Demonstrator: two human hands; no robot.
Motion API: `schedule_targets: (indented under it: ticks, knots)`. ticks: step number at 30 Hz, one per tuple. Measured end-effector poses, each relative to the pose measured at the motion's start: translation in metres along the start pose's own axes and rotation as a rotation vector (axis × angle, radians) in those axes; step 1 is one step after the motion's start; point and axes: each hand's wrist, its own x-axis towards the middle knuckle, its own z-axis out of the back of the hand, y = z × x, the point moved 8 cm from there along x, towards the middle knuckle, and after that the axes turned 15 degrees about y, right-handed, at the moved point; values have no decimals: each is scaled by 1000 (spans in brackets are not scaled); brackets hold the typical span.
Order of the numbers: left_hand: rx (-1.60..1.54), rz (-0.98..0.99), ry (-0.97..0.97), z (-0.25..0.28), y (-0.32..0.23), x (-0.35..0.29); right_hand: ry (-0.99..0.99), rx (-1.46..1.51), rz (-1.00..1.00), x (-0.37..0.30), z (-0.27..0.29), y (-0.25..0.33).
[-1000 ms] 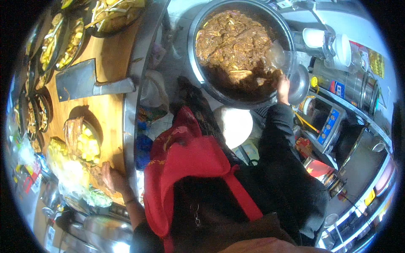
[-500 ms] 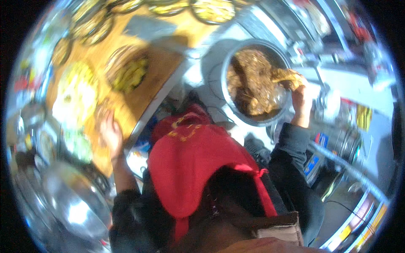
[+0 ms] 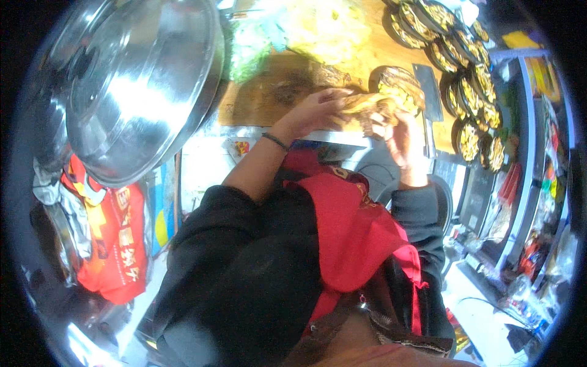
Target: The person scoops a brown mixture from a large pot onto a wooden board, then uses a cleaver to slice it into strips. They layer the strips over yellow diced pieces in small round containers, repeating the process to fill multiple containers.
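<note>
My left hand (image 3: 321, 111) and my right hand (image 3: 403, 145) both grip a limp, yellow-brown piece of food (image 3: 362, 105), the left at its left end and the right at its right end. It hangs over the near edge of the wooden board (image 3: 257, 101). Just beyond my right hand lies a round portion of yellow and brown food (image 3: 400, 88); its container is hard to make out. Beside it rests a flat grey rectangular piece (image 3: 429, 92). A brown smear (image 3: 293, 88) marks the board past my left hand.
Several dark bowls of yellow-brown food (image 3: 468, 92) crowd the board's right. Pale yellow (image 3: 327, 27) and greenish heaps (image 3: 247, 52) sit at the back. A large shiny metal basin (image 3: 140, 92) stands left, above a red printed bag (image 3: 119, 244). Shelving (image 3: 520, 165) runs along the right.
The view has swung left. My right hand has carried the food from over the pot of brown, saucy food to the board. My left hand, previously empty above the board, now grips it too.
</note>
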Motion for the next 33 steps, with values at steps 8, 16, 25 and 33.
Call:
schedule_targets:
  ticks: [8,16,25,33]
  knots:
    - [1082,116,-514,90,-33,-59,-100,-421,-399,27,41,-91]
    - [1773,-211,-532,36,-60,-63,-167,-899,-276,39,76,-88]
    - [1404,-74,-126,45,-26,-15,-184,-508,-58,17,59,-69]
    - [1138,-9,-200,73,-31,27,-362,-366,-6,16,98,-77]
